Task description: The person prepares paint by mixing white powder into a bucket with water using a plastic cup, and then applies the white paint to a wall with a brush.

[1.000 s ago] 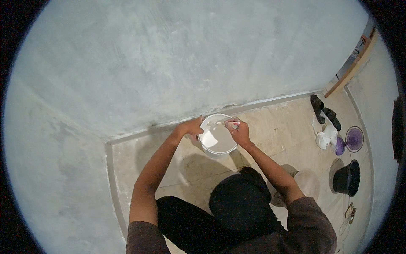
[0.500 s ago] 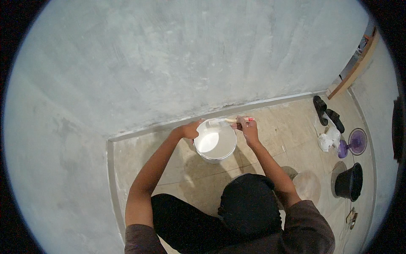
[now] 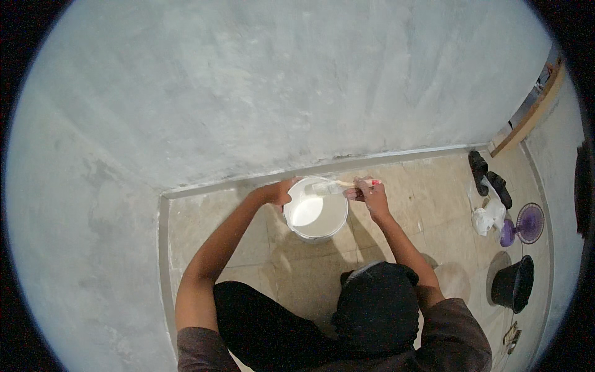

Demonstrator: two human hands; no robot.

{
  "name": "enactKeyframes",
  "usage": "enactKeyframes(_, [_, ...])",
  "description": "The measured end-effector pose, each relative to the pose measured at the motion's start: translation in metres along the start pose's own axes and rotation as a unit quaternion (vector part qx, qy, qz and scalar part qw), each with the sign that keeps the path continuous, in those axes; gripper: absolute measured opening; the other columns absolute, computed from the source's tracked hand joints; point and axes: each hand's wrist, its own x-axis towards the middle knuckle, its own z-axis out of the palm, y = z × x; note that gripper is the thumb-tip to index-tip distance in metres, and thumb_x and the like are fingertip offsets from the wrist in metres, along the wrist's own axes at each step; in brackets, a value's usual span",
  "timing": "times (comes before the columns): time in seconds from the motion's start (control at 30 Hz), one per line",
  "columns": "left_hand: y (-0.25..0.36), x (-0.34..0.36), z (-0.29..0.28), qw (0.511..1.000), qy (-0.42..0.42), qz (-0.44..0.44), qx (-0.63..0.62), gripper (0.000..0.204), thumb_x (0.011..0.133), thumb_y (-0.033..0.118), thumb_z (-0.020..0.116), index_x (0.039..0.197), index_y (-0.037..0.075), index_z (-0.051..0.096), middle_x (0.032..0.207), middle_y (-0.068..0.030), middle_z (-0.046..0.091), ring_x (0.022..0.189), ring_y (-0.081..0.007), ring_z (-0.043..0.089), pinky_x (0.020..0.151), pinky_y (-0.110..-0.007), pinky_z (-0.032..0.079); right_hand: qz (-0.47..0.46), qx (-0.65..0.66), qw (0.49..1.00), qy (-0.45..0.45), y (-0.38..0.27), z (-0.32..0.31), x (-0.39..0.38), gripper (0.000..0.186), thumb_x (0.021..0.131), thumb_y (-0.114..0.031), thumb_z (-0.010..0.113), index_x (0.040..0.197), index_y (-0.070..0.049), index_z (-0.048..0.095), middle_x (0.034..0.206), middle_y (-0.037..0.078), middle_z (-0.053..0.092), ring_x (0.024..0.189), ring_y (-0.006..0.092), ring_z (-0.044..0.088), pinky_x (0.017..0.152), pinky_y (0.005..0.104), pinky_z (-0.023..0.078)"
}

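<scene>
A white bucket stands on the tiled floor in front of me, with white paint pooled inside. At its left rim, my left hand is closed on the edge. A paintbrush lies across the bucket's far right rim, bristles over the inside. Its pale handle with a red end is gripped by the fingers of my right hand, just outside the rim. Whether the bristles touch the inner wall, I cannot tell.
Beyond the bucket rises a grey, patchy wall with a low skirting. On the right lie black sandals, a white plastic bag, a purple fan, a black bucket and small tools. My black-clad leg is close below.
My right hand has shifted slightly right and down in the picture with the paintbrush. The left hand stays on the bucket rim. The view itself has moved a little.
</scene>
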Motion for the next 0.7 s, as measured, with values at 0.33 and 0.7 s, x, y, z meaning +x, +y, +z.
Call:
enactKeyframes(0.33, [0.004, -0.015, 0.005, 0.999, 0.015, -0.03, 0.038, 0.089, 0.071, -0.006, 0.048, 0.151, 0.009, 0.013, 0.129, -0.0275, 0.051, 0.08, -0.0291, 0.068, 0.063, -0.04, 0.059, -0.108, 0.033, 0.993, 0.026, -0.024, 0.026, 0.036, 0.025, 0.092, -0.021, 0.063, 0.096, 0.004, 0.061, 0.089, 0.017, 0.069, 0.078, 0.0228, 0.069, 0.072, 0.0345, 0.058])
enactKeyframes(0.7, [-0.004, -0.016, 0.016, 0.989, 0.032, -0.057, 0.135, 0.091, 0.074, 0.002, 0.045, 0.15, -0.001, -0.006, 0.107, -0.0321, 0.061, 0.063, -0.0274, 0.065, 0.053, -0.038, 0.054, -0.449, -0.394, 0.802, 0.019, -0.109, 0.095, 0.072, 0.02, 0.086, -0.017, 0.069, 0.081, 0.0, 0.059, 0.074, 0.016, 0.066, 0.061, 0.0279, 0.066, 0.054, 0.0353, 0.05])
